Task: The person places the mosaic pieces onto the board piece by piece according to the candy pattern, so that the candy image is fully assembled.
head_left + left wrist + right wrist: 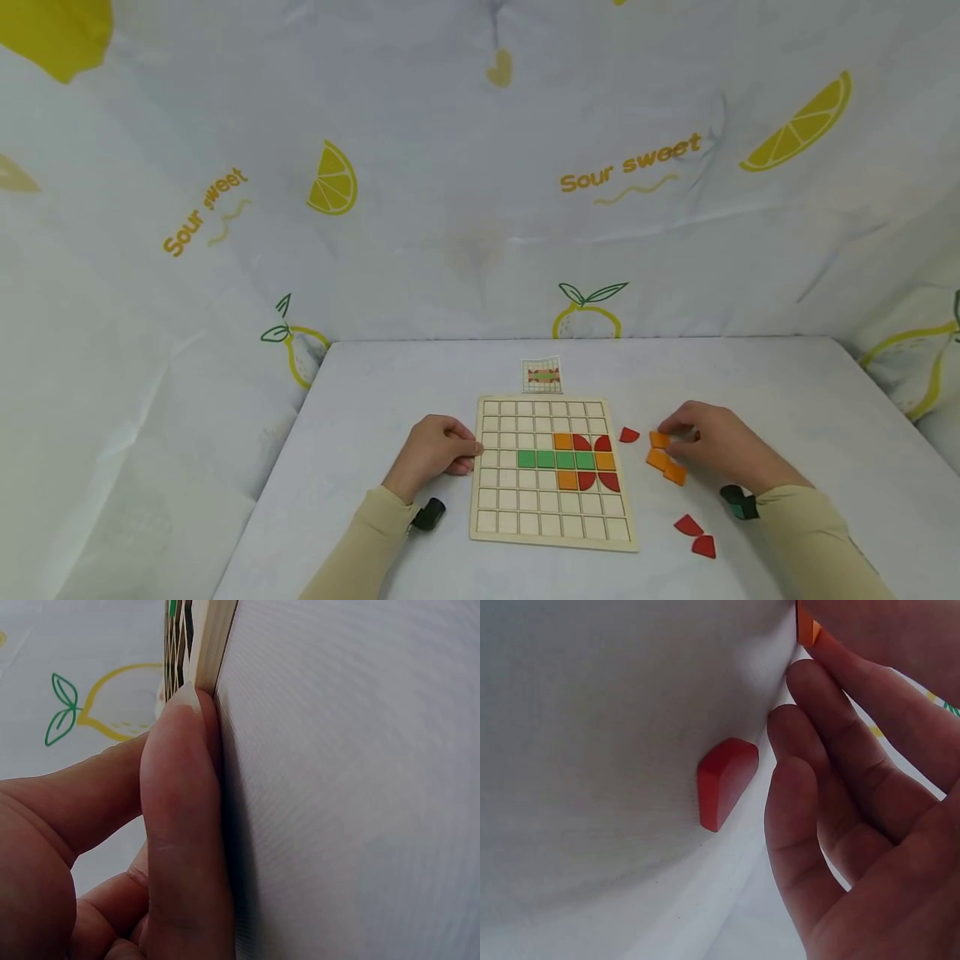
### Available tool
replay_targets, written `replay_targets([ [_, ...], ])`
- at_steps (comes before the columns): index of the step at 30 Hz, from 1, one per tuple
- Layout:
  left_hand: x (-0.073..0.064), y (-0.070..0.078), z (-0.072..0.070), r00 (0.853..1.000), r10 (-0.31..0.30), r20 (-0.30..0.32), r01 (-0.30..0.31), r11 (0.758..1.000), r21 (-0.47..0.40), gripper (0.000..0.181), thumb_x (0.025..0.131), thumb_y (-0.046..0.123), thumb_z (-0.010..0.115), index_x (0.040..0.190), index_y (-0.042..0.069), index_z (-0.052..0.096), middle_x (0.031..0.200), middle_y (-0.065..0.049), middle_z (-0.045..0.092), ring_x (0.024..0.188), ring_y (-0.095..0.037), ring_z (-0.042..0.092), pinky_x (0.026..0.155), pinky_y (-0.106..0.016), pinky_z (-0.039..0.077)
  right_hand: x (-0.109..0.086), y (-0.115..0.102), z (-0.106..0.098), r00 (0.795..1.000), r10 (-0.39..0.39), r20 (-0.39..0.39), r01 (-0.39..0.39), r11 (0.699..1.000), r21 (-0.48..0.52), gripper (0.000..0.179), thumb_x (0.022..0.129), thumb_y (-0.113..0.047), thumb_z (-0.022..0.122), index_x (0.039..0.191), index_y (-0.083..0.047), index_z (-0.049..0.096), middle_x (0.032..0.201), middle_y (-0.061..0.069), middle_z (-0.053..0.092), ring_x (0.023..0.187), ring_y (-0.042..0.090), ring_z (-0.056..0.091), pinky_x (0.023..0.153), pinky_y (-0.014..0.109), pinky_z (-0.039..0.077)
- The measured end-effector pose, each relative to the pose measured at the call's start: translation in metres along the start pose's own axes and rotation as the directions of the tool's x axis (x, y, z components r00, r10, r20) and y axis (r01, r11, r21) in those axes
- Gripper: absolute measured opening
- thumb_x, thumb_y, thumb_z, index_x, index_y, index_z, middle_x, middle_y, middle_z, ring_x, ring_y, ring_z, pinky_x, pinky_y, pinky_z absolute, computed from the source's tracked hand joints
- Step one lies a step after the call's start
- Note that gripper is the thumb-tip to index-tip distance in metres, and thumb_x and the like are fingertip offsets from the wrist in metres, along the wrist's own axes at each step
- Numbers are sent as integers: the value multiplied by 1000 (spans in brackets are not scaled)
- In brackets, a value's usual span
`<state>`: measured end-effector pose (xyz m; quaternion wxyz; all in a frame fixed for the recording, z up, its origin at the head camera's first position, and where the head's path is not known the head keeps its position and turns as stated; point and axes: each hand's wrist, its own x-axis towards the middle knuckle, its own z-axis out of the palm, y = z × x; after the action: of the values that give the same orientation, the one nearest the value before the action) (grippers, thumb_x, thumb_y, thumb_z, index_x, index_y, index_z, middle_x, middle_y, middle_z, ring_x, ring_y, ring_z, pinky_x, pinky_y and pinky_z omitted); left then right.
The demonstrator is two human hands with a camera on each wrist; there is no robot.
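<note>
A square wooden grid board lies on the table. My left hand pinches its left edge; in the left wrist view the thumb lies against that pale edge. A row of several green squares runs across the grid, with orange squares and red quarter-circles around its right end. To the right of the board, my right hand pinches an orange square tile between thumb and forefinger. Two more orange tiles lie just below it; the other right fingers curl loosely.
Behind the board stands a small pattern card. One loose red quarter-circle lies by the board's right edge, and two red pieces lie nearer the front. A white lemon-print cloth hangs behind the table.
</note>
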<state>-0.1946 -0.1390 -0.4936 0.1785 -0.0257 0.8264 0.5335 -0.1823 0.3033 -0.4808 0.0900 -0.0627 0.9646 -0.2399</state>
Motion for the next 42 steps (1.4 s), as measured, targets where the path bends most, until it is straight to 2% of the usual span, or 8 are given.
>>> replay_targets([
  [9,-1,0,1,1000,4,-4,-4,1000,12,21,89,17,89,99,5,75,79,-7,77,63,-11,73,62,-26,65,3,-13,-3,1000,12,-15,-12,1000,11,25,92,-22,86,113,-11,81,110,4,73,104,27,64,89,49,64],
  [16,-2,0,1,1000,10,-10,-10,1000,20,20,89,17,89,98,5,76,78,-7,77,62,-11,73,61,-26,65,11,-43,3,999,-26,-19,27,998,64,24,94,-26,85,114,-14,81,112,2,74,107,27,65,93,51,63],
  [23,-1,-1,0,1000,6,-10,-6,1000,7,20,89,16,90,99,6,76,78,-7,78,62,-11,73,60,-25,65,25,-74,17,997,-77,9,75,990,122,21,95,-29,85,112,-18,81,114,-1,73,110,24,65,97,49,61],
  [33,0,-2,0,1000,15,-11,-15,1000,11,20,89,16,90,98,5,76,78,-8,78,61,-10,73,60,-25,65,37,-111,43,990,-140,13,137,978,156,17,93,-22,85,109,-18,82,107,-5,72,102,18,65,96,43,60],
  [37,0,-2,1,1000,10,-7,-10,1000,7,20,89,16,90,98,5,76,78,-8,78,61,-10,73,60,-25,65,37,-123,48,987,-157,32,149,974,169,17,93,-23,87,110,-19,82,106,-7,72,102,15,65,96,40,60],
  [42,1,-2,0,1000,11,-10,-11,1000,2,20,89,15,90,97,5,76,79,-8,77,61,-10,72,61,-25,65,37,-130,51,977,-211,23,206,967,148,18,93,-24,88,109,-19,82,103,-8,71,96,10,65,91,38,61],
])
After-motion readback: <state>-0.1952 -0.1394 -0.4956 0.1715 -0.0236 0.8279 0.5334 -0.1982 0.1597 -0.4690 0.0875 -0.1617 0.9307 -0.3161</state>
